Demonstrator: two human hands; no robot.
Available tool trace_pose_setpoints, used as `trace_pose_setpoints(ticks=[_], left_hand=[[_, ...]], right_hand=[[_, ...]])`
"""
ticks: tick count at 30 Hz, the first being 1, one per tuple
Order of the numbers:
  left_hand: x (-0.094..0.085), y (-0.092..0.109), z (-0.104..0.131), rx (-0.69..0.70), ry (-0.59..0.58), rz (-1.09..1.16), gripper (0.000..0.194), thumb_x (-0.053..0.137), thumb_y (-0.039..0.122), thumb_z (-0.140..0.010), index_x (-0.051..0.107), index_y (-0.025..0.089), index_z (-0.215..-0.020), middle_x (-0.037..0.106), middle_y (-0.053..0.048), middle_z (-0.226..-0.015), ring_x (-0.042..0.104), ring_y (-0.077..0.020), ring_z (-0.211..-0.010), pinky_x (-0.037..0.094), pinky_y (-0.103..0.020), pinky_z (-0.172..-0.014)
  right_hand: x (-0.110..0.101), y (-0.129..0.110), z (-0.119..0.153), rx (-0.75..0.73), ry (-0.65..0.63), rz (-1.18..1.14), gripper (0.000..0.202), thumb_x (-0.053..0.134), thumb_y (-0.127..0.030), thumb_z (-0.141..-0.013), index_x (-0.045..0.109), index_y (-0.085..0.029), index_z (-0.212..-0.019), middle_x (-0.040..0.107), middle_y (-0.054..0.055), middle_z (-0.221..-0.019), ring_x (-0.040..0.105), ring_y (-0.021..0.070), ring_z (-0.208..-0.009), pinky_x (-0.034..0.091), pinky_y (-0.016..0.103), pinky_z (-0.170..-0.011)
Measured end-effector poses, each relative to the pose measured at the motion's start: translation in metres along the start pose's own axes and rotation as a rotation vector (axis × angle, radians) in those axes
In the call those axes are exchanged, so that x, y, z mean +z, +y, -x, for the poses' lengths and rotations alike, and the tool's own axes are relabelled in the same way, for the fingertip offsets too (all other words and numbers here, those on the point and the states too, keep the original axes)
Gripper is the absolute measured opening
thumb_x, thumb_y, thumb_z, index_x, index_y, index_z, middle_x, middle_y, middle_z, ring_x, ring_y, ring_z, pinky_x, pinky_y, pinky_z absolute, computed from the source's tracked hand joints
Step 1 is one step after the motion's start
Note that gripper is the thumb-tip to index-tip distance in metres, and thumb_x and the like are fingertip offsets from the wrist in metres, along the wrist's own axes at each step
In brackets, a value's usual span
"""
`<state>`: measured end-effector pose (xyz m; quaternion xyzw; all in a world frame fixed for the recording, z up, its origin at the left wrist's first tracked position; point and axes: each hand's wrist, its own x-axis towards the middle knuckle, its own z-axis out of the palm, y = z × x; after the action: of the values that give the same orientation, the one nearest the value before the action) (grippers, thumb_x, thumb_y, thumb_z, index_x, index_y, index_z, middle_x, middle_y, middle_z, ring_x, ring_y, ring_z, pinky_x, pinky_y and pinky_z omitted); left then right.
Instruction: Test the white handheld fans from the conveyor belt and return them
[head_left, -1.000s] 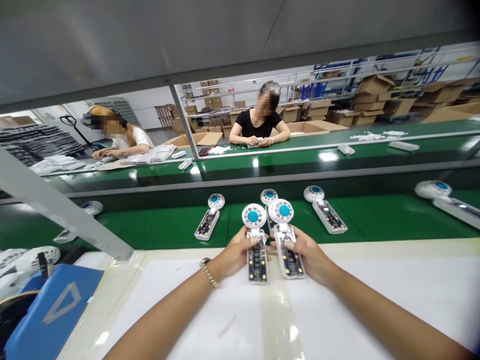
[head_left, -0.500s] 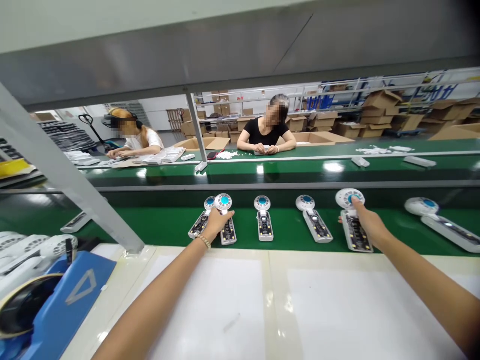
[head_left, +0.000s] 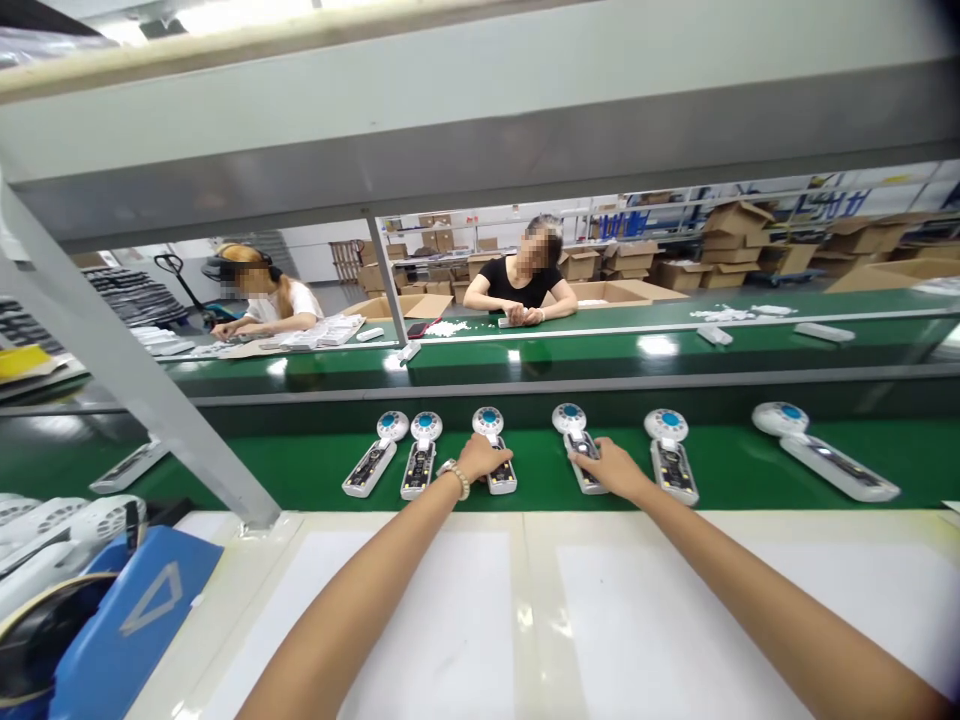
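A row of white handheld devices with round vented heads, blue centres and open bodies showing circuit boards lies on the green belt [head_left: 536, 490]. My left hand [head_left: 482, 458] is closed over the body of the third device from the left [head_left: 501, 480], its thumb along the right side. My right hand [head_left: 616, 468] grips the body of the fourth device [head_left: 570, 418], fingers at its two sides. Left of my left hand lie two devices, the nearer one [head_left: 418, 470] upright to me and the other [head_left: 369, 470] slanted. To the right are a fifth device [head_left: 673, 470] and a longer, slanted one [head_left: 836, 465].
A blue rack [head_left: 139, 610] with white devices stands at the left. A slanted metal post [head_left: 142, 370] and an overhead shelf [head_left: 480, 150] frame the view. Two co-workers sit behind a second green bench [head_left: 600, 330] with white parts. Cardboard boxes [head_left: 739, 240] are stacked behind.
My left hand has gone from the second device to the third, my right hand from the fifth to the fourth. The two left devices now lie apart. The camera view has shifted.
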<state>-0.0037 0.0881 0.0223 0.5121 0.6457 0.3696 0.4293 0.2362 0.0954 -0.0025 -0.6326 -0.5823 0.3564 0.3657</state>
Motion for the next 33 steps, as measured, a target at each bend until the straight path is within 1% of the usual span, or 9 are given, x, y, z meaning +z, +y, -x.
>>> trace_pose_setpoints(ticks=[2, 5, 7, 9, 12, 15, 21, 26, 33], left_hand=[[-0.003, 0.005, 0.003, -0.047, -0.108, 0.067, 0.026, 0.071, 0.018, -0.055, 0.046, 0.017, -0.063, 0.054, -0.002, -0.054, 0.061, -0.0259, -0.069, 0.046, -0.030, -0.058], [-0.005, 0.007, 0.023, -0.060, -0.249, 0.227, 0.025, 0.069, 0.021, -0.061, 0.047, 0.015, -0.071, 0.056, -0.001, -0.057, 0.061, -0.0211, -0.059, 0.049, -0.031, -0.055], [0.000, 0.002, 0.041, -0.039, -0.302, 0.357, 0.033, 0.070, 0.020, -0.062, 0.045, 0.017, -0.082, 0.059, -0.001, -0.067, 0.063, -0.0199, -0.063, 0.051, -0.034, -0.060], [0.007, -0.007, 0.057, -0.009, -0.327, 0.476, 0.044, 0.073, 0.020, -0.062, 0.042, 0.019, -0.093, 0.060, -0.001, -0.077, 0.064, -0.0181, -0.068, 0.052, -0.035, -0.067], [0.016, -0.021, 0.073, 0.014, -0.343, 0.600, 0.045, 0.071, 0.022, -0.066, 0.041, 0.020, -0.100, 0.059, -0.003, -0.087, 0.064, -0.0161, -0.072, 0.051, -0.035, -0.074], [0.018, -0.030, 0.078, -0.005, -0.335, 0.716, 0.042, 0.066, 0.021, -0.070, 0.041, 0.020, -0.103, 0.060, -0.005, -0.090, 0.064, -0.0169, -0.070, 0.050, -0.037, -0.073], [0.014, -0.030, 0.081, -0.013, -0.435, 0.756, 0.053, 0.062, 0.002, -0.057, 0.043, 0.018, -0.104, 0.061, -0.005, -0.091, 0.062, -0.0209, -0.083, 0.047, -0.035, -0.077], [0.014, -0.031, 0.080, 0.007, -0.502, 0.753, 0.053, 0.064, 0.002, -0.054, 0.045, 0.016, -0.102, 0.063, -0.007, -0.092, 0.061, -0.0229, -0.086, 0.045, -0.035, -0.077], [0.013, -0.029, 0.082, -0.006, -0.525, 0.759, 0.052, 0.066, 0.003, -0.054, 0.048, 0.016, -0.100, 0.063, -0.007, -0.095, 0.060, -0.0226, -0.087, 0.044, -0.035, -0.079]], right_hand=[[0.014, -0.009, 0.005, 0.042, -0.103, -0.109, 0.027, 0.072, -0.033, -0.058, 0.056, -0.018, -0.073, 0.062, 0.003, -0.058, 0.063, 0.0275, -0.071, 0.047, 0.037, -0.067], [0.025, -0.020, 0.026, 0.067, -0.288, -0.321, 0.020, 0.066, -0.034, -0.067, 0.055, -0.018, -0.069, 0.064, 0.004, -0.056, 0.064, 0.0232, -0.061, 0.050, 0.034, -0.057], [0.030, -0.025, 0.047, 0.065, -0.384, -0.455, 0.021, 0.066, -0.034, -0.068, 0.056, -0.018, -0.077, 0.067, 0.007, -0.066, 0.066, 0.0222, -0.064, 0.053, 0.034, -0.058], [0.034, -0.027, 0.066, 0.049, -0.436, -0.557, 0.033, 0.068, -0.033, -0.068, 0.053, -0.021, -0.095, 0.069, 0.006, -0.079, 0.067, 0.0209, -0.071, 0.055, 0.035, -0.065], [0.038, -0.026, 0.085, 0.048, -0.502, -0.741, 0.050, 0.068, -0.032, -0.071, 0.045, -0.027, -0.115, 0.068, 0.003, -0.093, 0.068, 0.0196, -0.076, 0.053, 0.036, -0.074], [0.037, -0.021, 0.091, 0.088, -0.518, -0.902, 0.050, 0.067, -0.030, -0.073, 0.045, -0.027, -0.117, 0.069, 0.003, -0.095, 0.067, 0.0215, -0.082, 0.051, 0.037, -0.079], [0.031, -0.016, 0.094, 0.102, -0.537, -0.943, 0.044, 0.068, -0.024, -0.069, 0.050, -0.024, -0.110, 0.069, 0.005, -0.096, 0.064, 0.0250, -0.091, 0.046, 0.041, -0.084], [0.029, -0.018, 0.095, 0.090, -0.544, -0.936, 0.050, 0.070, -0.020, -0.065, 0.050, -0.023, -0.110, 0.067, 0.006, -0.102, 0.062, 0.0262, -0.093, 0.045, 0.042, -0.083], [0.032, -0.010, 0.093, 0.077, -0.554, -0.926, 0.053, 0.070, -0.022, -0.066, 0.048, -0.026, -0.114, 0.066, 0.006, -0.102, 0.063, 0.0250, -0.090, 0.047, 0.039, -0.078]])
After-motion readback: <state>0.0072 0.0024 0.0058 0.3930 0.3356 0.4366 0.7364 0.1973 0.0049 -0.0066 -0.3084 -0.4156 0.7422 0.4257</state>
